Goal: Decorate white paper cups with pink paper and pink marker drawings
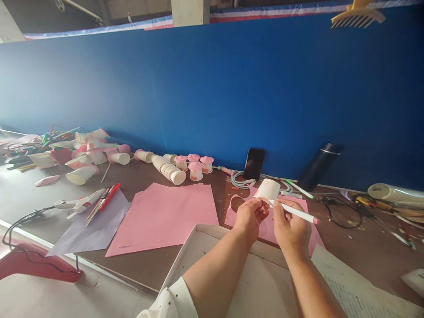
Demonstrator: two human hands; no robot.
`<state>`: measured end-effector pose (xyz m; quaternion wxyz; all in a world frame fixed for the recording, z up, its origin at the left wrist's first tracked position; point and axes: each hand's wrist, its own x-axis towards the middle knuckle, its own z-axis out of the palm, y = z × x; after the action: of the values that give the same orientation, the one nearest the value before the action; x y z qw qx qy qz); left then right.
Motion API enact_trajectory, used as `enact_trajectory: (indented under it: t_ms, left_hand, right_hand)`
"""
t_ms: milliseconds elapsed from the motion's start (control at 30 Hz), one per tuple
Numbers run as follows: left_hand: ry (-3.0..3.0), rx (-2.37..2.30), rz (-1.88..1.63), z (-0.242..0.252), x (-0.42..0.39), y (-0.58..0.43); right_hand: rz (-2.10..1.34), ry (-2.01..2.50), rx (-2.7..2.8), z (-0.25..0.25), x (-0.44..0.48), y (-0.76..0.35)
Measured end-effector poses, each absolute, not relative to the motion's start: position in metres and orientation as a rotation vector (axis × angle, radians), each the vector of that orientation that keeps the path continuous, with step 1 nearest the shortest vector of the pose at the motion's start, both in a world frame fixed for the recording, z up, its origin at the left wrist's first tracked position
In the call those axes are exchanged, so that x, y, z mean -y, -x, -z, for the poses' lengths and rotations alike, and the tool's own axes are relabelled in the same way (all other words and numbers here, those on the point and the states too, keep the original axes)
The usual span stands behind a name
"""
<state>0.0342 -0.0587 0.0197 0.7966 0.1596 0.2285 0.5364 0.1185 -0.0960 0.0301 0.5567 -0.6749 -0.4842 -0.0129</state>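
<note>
My left hand (248,219) pinches the rim of a white paper cup (269,189), tilted with its base upward. Small reddish window-like lines are drawn on the cup's side. In my right hand (291,229) is a white marker pen (296,212) with a pink end pointing right; its tip is at the cup's lower edge, and I cannot tell whether it touches. Beneath both hands lie cut pink paper (301,204) and an open white box (261,280). Farther left, several small cups with pink paper roofs (195,167) stand beside a lying stack of paper cups (168,169).
Pink sheets (168,216) lie left of the box, then a purple sheet (96,225) under a glue gun (81,202) and a red cutter (107,198). A phone (254,162) and a dark bottle (319,165) lean on the blue partition (232,88). Cables (341,212) lie right.
</note>
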Motion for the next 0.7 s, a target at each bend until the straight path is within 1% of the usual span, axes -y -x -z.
enact_trajectory:
  t_ms: [700]
  left_hand:
    - [-0.349,-0.438,-1.162,-0.0199,0.0584,-0.0339]
  right_hand:
    - [0.052,1.577,1.151,-0.0278,0.0945,-0.1193]
